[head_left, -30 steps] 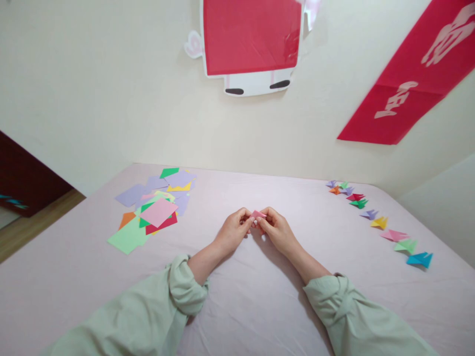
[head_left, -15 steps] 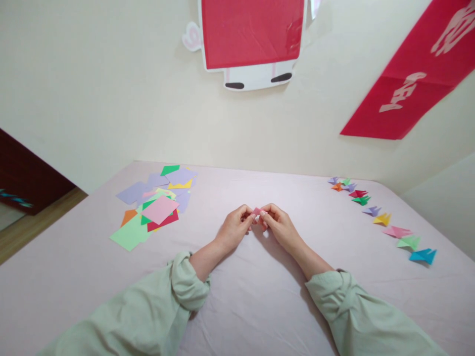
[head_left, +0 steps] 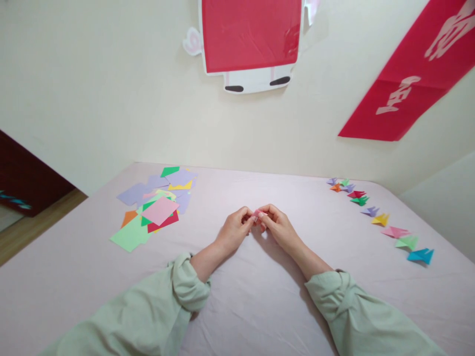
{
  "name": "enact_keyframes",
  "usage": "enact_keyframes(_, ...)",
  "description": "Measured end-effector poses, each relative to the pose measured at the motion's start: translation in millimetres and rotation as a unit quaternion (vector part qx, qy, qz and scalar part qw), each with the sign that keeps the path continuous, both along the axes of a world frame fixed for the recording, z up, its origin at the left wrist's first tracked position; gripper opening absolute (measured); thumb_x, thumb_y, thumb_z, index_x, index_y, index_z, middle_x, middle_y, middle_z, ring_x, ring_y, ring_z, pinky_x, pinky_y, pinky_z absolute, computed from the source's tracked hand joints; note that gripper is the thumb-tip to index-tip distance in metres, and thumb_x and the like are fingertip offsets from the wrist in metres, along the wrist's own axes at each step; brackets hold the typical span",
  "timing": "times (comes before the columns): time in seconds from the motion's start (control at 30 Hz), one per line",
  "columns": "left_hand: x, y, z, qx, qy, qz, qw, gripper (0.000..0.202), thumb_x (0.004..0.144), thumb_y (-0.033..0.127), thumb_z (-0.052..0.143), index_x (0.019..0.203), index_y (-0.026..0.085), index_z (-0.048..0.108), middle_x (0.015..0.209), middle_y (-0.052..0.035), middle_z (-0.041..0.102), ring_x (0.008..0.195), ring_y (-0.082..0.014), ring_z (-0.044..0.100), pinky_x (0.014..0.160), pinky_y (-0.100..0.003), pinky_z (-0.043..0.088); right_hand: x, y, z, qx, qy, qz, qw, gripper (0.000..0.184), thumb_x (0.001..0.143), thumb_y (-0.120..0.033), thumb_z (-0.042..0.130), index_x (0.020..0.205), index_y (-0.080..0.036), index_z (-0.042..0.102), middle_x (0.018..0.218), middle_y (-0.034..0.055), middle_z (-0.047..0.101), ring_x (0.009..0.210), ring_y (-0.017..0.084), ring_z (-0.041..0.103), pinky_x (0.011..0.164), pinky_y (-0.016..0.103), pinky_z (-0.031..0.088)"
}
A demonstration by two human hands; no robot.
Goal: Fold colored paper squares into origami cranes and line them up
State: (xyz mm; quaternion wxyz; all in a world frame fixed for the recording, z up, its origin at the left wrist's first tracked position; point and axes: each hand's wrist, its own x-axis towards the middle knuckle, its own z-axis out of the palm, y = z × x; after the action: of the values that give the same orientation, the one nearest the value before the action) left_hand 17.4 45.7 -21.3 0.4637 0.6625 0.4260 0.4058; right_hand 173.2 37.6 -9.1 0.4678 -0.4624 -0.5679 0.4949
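A small folded piece of pink paper [head_left: 257, 213] is pinched between the fingertips of both hands above the middle of the table. My left hand [head_left: 236, 226] is closed on its left side, thumb and forefinger together. From the right, my right hand [head_left: 277, 225] grips it the same way, the thumb pressing on top. Fingers cover most of the paper, so its exact folded shape is hidden.
Loose coloured paper squares [head_left: 159, 210] lie in an overlapping pile on the left of the table [head_left: 256, 296]. Several folded paper figures [head_left: 395, 232] form a slanting row on the right. Behind the table rises a wall [head_left: 148, 99] with red decorations [head_left: 252, 34].
The fingertips have shifted slightly around the pink paper, and less of it shows. The view has tilted a little; the pile and the folded figures lie as before.
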Motion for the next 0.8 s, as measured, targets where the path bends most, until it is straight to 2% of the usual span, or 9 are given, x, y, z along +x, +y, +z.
enact_keyframes(0.33, -0.1, -0.6, -1.6, -0.003, -0.001, -0.008, 1.000, 0.023, 0.088, 0.038, 0.052, 0.080, 0.017, 0.055, 0.073, 0.0019, 0.061, 0.057, -0.0086, 0.051, 0.054, -0.020, 0.041, 2.9, 2.5, -8.0, 0.013, 0.006, 0.018, 1.000, 0.027, 0.083, -0.044, 0.062, 0.080, -0.018, 0.055, 0.071, -0.0007, 0.061, 0.056, 0.010, 0.051, 0.053, 0.024, 0.040)
enact_keyframes(0.8, -0.8, 1.7, -6.8, 0.004, -0.011, -0.015, 1.000, 0.026, 0.090, 0.041, 0.051, 0.083, 0.017, 0.057, 0.073, 0.0012, 0.061, 0.058, -0.0086, 0.051, 0.055, -0.020, 0.041, 1.8, 0.4, -4.9, 0.018, -0.011, 0.015, 1.000, 0.028, 0.081, -0.046, 0.062, 0.079, -0.019, 0.053, 0.070, -0.0002, 0.061, 0.056, 0.011, 0.051, 0.053, 0.025, 0.042)
